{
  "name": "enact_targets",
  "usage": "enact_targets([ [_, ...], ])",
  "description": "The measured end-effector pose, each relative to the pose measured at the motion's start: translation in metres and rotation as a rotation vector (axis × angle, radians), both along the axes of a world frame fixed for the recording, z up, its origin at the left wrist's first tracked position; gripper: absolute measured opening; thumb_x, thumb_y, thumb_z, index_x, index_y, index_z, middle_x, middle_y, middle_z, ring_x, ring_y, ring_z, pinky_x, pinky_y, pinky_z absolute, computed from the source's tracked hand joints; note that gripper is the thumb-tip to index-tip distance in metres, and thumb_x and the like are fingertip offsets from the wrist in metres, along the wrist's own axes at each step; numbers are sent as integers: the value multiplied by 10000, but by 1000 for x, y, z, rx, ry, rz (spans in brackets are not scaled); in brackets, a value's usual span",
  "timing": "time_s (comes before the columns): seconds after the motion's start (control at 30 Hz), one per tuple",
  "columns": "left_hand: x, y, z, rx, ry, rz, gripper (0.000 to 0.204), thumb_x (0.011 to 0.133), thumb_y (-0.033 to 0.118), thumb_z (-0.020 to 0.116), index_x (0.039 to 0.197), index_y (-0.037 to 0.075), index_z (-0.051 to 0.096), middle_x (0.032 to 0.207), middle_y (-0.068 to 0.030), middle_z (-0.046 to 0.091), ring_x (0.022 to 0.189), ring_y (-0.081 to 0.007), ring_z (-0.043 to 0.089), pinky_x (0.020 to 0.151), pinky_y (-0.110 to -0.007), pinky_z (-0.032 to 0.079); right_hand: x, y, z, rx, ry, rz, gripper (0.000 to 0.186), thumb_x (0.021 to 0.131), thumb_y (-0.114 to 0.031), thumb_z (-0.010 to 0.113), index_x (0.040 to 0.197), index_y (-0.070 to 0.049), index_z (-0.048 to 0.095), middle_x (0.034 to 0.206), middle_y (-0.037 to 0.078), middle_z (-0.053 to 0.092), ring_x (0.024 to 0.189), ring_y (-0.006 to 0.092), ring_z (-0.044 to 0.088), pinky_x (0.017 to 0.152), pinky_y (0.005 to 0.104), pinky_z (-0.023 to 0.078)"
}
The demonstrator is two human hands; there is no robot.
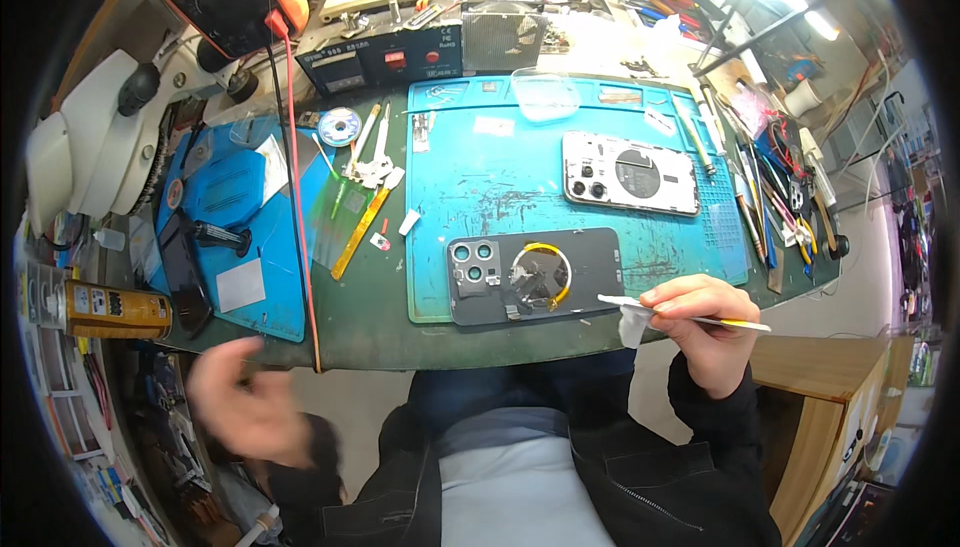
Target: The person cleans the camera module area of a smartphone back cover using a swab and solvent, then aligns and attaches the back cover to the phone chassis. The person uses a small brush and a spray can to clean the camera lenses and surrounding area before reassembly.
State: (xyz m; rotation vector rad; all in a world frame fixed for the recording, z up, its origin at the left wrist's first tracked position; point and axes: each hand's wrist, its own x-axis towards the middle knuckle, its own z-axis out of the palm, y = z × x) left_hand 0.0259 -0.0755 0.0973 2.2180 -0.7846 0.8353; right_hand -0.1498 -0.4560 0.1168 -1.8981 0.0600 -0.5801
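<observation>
Right hand (pixel 718 349) pinches a thin stick (pixel 740 324), a white tissue (pixel 632 329) hanging beside it; tip at the dark phone back's (pixel 592 259) right end, grip presumably for fine control. Phone back lies flat, lenses up, on the blue mat's (pixel 440 212) near edge, likely for reach. Left hand (pixel 248 402), near left, blurred: finger state cannot be told.

Pinched a slim stick (pixel 742 325) and a white tissue (pixel 632 327) in the right hand (pixel 718 347). Held the left hand (pixel 245 402), blurred, fingers loosely parted, near the bench edge, a black phone (pixel 186 277) beyond it. Had a dark phone back (pixel 592 257) with a yellow ring (pixel 565 277) just left of the right hand, a white phone (pixel 672 179) farther beyond, both on a blue mat (pixel 490 172).
</observation>
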Motion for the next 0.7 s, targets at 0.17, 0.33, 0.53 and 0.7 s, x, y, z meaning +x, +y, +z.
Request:
enact_targets([
  [0.17,3,-98,8,202,373,-573,615,740,268,863,1246,6,632,1260,-149,648,1039,-321,639,874,-386,534,42,11,22,-125,38,156,162,804,89,749,947,15,731,1006,174,755,904,273,746,783,330,597],
  [0.33,12,-111,0,281,296,-580,577,658,236,857,1169,32,683,1234,-76,670,947,-254,623,781,-358,536,87,24,21,-292,-8,225,226,785,92,751,992,6,720,1007,126,742,881,256,722,744,328,578],
  [0.53,15,-114,-5,247,299,-584,432,717,232,828,1081,20,732,1184,-73,709,902,-249,625,734,-348,525,96,23,4,43,75,201,162,897,102,661,1043,33,672,1010,165,700,931,253,688,801,326,549],
  [0.7,14,-115,-3,261,298,-584,426,740,237,813,1095,17,734,1189,-71,709,899,-242,620,738,-347,514,105,19,9,-185,89,263,197,858,118,682,1035,32,693,993,158,711,905,264,705,783,336,567],
])
